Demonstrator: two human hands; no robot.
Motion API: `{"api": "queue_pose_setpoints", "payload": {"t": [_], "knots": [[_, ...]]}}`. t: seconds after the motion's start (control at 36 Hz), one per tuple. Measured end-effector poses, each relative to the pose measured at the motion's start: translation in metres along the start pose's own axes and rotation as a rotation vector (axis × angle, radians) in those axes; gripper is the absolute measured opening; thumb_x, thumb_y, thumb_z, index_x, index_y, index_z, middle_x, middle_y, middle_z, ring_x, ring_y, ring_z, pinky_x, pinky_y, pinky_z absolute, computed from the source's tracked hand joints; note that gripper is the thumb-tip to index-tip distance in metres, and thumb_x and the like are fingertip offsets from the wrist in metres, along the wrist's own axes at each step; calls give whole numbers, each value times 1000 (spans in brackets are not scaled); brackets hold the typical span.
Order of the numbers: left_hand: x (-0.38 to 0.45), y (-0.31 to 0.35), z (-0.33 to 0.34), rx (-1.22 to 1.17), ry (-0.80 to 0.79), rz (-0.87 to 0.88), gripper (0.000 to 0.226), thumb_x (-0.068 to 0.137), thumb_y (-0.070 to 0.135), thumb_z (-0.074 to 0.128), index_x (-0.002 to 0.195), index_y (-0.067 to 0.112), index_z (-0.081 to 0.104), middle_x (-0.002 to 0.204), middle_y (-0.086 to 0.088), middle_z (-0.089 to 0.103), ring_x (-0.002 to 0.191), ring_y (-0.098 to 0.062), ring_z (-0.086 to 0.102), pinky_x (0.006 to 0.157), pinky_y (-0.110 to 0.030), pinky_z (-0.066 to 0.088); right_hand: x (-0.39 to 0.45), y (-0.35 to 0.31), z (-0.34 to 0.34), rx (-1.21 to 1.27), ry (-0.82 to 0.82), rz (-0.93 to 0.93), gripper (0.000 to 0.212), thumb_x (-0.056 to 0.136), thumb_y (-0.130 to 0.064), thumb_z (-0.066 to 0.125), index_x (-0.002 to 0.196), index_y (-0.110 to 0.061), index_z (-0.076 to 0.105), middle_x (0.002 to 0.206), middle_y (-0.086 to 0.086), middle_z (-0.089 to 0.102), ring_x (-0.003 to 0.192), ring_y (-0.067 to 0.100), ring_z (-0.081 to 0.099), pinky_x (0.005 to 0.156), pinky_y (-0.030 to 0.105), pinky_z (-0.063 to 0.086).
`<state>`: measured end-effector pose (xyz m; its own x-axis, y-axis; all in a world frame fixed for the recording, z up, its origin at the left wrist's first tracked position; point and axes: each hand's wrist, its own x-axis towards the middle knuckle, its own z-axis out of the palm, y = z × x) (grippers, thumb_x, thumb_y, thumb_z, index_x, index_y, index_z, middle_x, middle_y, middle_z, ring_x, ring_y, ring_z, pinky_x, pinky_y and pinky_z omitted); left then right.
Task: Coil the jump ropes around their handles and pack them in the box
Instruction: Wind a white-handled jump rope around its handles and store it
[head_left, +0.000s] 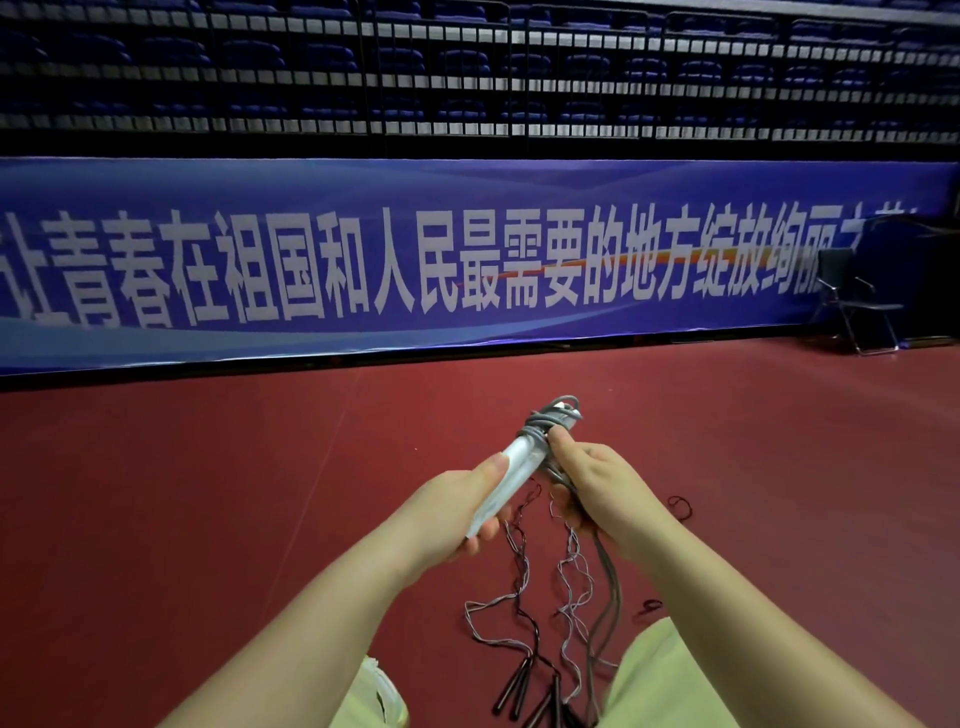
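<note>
My left hand (467, 512) grips the lower end of a pair of white jump-rope handles (511, 475), held tilted up to the right. Grey rope (550, 421) is wound in several turns round their upper end. My right hand (597, 491) pinches the rope beside the handles, and the loose grey length (610, 597) hangs down from it to the floor. More jump ropes with thin wavy cords (519, 613) and dark handles (514, 688) lie on the red floor between my knees. No box is in view.
The red sports floor (208, 493) stretches ahead to a blue banner wall (467, 260) with dark stands above. A folding chair (857, 306) stands at the far right. Small dark loops (680, 506) lie on the floor right of my hands. A white shoe (382, 691) shows at the bottom.
</note>
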<state>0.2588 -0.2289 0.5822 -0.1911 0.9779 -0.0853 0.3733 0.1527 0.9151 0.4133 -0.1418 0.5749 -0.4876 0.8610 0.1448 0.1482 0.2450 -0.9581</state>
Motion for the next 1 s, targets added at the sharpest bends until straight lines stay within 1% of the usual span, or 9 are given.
{"api": "queue_pose_setpoints", "payload": {"t": [0.11, 0.19, 0.31, 0.42, 0.56, 0.69, 0.78, 0.89, 1.0], "knots": [[2, 0, 3, 366, 213, 182, 53, 91, 63, 35, 74, 15, 48, 67, 3, 47, 61, -17, 41, 61, -33, 33, -1, 5, 6, 24, 9, 63, 63, 84, -75, 37, 55, -20, 46, 53, 1, 45, 51, 19, 42, 56, 30, 36], [1, -1, 3, 529, 301, 206, 53, 91, 61, 33, 80, 11, 49, 71, 3, 49, 66, -19, 44, 60, -34, 32, -8, 7, 9, 231, -27, 106, 67, 79, -78, 35, 66, -16, 55, 52, -1, 44, 45, 14, 40, 49, 23, 38], [0, -3, 6, 600, 339, 202, 46, 91, 61, 35, 81, 19, 49, 74, 4, 53, 72, -21, 51, 59, -34, 33, -12, 11, 7, 368, -104, 98, 86, 49, -87, 37, 80, -9, 58, 53, -2, 41, 42, 12, 35, 42, 22, 32], [-3, -5, 7, 626, 396, 219, 38, 88, 61, 44, 91, 24, 53, 83, 5, 57, 81, -21, 56, 65, -35, 40, -14, 10, 11, 386, -98, 125, 84, 66, -81, 35, 99, -9, 64, 55, -3, 44, 44, 9, 35, 45, 23, 27], [-9, 0, 8, 565, 388, 230, 36, 76, 55, 66, 98, 31, 50, 96, 11, 51, 86, -15, 54, 66, -32, 40, -17, 6, 15, 268, 60, 23, 52, 93, -58, 42, 62, -17, 51, 54, 0, 42, 43, 13, 31, 46, 27, 22], [-16, 7, 4, 539, 352, 225, 38, 71, 54, 72, 88, 30, 49, 82, 10, 54, 65, -9, 50, 54, -29, 34, -17, 2, 14, 295, 77, -60, 44, 92, -51, 50, 65, -17, 49, 56, 2, 35, 43, 11, 27, 44, 25, 21], [-15, 11, 1, 477, 175, 192, 38, 68, 53, 72, 85, 24, 54, 74, 8, 56, 59, -9, 51, 56, -27, 40, -17, -3, 12, 378, 76, -81, 36, 77, -49, 51, 69, -14, 46, 54, 1, 29, 41, 10, 24, 40, 21, 21], [-22, 12, -2, 42, -362, 93, 58, 70, 63, 59, 99, 13, 61, 92, -13, 71, 80, -24, 65, 77, -40, 53, -15, -5, 10, 430, 84, -80, 35, 99, -29, 41, 69, -10, 44, 41, -7, 41, 31, 3, 37, 35, 15, 29], [-23, 4, 3, -401, -657, -3, 74, 73, 72, 41, 106, 11, 64, 83, -11, 68, 71, -25, 66, 71, -37, 52, -15, -9, 10, 492, 96, -58, 28, 100, -25, 38, 77, -13, 50, 41, -8, 52, 32, 1, 46, 33, 14, 34]]}}
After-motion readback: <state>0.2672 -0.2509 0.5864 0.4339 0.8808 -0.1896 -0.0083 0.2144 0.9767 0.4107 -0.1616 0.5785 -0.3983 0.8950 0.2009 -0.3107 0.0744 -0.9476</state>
